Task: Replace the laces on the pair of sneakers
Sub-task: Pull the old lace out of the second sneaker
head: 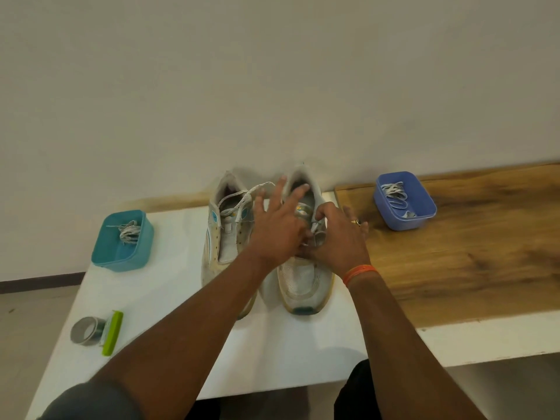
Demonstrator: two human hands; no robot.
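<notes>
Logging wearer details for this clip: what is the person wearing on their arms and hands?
Both forearms are bare. The right wrist carries an orange band of thin threads or cords. A small ring shows on a finger of the right hand. The left hand has nothing visible on it. A dark grey sleeve covers the left upper arm at the frame's bottom edge.

Both hands hide the right sneaker's eyelets and lace.

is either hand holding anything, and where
The right hand pinches the lace over the right sneaker's eyelets; the left hand is spread open.
</notes>
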